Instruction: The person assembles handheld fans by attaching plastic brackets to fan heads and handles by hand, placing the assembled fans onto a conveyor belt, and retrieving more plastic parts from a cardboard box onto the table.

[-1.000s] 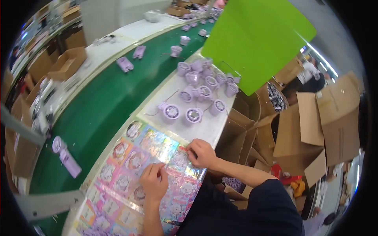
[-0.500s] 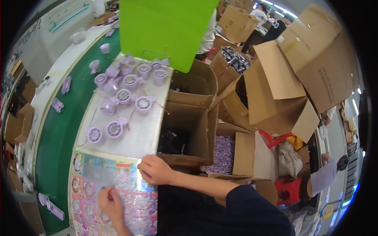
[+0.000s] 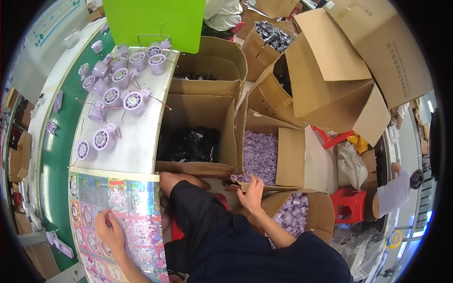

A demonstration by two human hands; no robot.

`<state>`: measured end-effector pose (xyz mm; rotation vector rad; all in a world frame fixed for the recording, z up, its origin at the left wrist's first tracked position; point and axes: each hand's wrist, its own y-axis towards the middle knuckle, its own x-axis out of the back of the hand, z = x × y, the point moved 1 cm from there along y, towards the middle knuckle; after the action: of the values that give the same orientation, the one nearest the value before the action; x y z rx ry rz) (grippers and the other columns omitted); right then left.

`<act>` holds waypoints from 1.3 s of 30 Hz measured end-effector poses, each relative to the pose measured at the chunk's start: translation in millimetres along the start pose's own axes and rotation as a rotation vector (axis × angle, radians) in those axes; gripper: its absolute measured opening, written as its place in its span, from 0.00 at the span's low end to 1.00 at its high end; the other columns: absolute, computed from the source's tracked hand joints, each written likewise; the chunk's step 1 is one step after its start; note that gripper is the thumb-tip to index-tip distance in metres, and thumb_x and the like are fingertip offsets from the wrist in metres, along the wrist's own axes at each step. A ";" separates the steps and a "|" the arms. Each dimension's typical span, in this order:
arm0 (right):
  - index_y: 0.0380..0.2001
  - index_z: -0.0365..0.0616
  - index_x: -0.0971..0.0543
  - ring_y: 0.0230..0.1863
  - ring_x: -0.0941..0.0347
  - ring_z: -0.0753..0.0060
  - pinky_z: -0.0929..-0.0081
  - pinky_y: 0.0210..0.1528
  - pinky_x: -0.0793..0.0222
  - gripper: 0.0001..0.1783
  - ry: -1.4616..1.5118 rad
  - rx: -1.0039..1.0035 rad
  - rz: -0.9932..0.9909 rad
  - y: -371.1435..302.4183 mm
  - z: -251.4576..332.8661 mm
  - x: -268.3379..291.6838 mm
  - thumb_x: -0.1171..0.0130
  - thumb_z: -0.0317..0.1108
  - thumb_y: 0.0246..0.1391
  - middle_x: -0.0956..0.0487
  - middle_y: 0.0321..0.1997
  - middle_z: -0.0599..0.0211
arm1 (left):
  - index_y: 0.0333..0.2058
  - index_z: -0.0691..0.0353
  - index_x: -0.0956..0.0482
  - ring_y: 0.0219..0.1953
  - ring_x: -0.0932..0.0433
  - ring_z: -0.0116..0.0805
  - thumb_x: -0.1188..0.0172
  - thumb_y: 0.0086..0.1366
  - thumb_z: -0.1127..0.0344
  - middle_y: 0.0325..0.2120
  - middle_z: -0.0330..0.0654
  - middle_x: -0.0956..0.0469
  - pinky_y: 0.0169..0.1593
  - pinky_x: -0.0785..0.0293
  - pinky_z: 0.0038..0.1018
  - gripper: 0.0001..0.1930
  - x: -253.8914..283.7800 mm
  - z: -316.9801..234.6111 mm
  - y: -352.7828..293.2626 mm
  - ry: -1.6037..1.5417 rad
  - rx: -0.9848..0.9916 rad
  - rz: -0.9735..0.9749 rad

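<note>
My left hand (image 3: 111,231) rests over a sheet of colourful cartoon pictures (image 3: 141,245) on the near end of the white worktop (image 3: 127,137). Its fingers are loosely bent and apart, with nothing visible in them. To the right, my right hand (image 3: 251,194) is open at the near edge of a cardboard box holding small light-purple parts (image 3: 260,155). Beyond my left hand, several round purple fan-like housings (image 3: 134,103) stand or lie on the worktop, some with thin wires.
A green belt (image 3: 61,155) runs left of the worktop, carrying purple parts. A bright green panel (image 3: 153,23) rises at the far end. Cardboard boxes with black parts (image 3: 193,144) and purple pieces (image 3: 292,212) stand right. A red stool (image 3: 348,205) is beside another person's arm (image 3: 394,193).
My right hand has left the picture sheet and moved right to the box of small purple parts. My left hand stays over the sheet. The view has swung to the right.
</note>
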<state>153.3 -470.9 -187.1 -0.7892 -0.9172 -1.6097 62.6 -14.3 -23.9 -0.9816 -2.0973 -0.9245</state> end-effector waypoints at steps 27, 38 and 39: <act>0.57 0.33 0.30 0.58 0.28 0.37 0.52 0.61 0.32 0.30 0.320 -0.124 0.296 77.9 -7.3 -38.9 0.39 0.36 0.53 0.24 0.54 0.36 | 0.39 0.60 0.20 0.21 0.27 0.36 0.42 0.65 0.71 0.20 0.43 0.26 0.27 0.32 0.32 0.06 -2.4 4.0 7.3 0.126 -0.025 -0.045; 0.49 0.36 0.25 0.50 0.25 0.32 0.44 0.54 0.30 0.18 0.078 -0.015 0.295 96.1 -13.8 -36.2 0.49 0.37 0.60 0.20 0.45 0.35 | 0.33 0.61 0.19 0.32 0.25 0.46 0.37 0.53 0.75 0.26 0.44 0.25 0.36 0.29 0.40 0.07 -40.3 -89.3 -22.1 0.005 -0.566 0.131; 0.50 0.36 0.25 0.51 0.25 0.32 0.44 0.55 0.31 0.19 0.070 -0.026 0.329 96.1 -5.1 -33.2 0.50 0.36 0.60 0.20 0.46 0.35 | 0.33 0.61 0.19 0.31 0.26 0.46 0.36 0.53 0.75 0.25 0.44 0.27 0.35 0.31 0.40 0.07 -39.3 -89.6 -19.8 -0.008 -0.588 0.124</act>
<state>253.9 -472.6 -202.1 -0.8480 -0.6773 -1.3536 88.7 -109.9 -11.3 -1.3834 -1.7714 -1.5137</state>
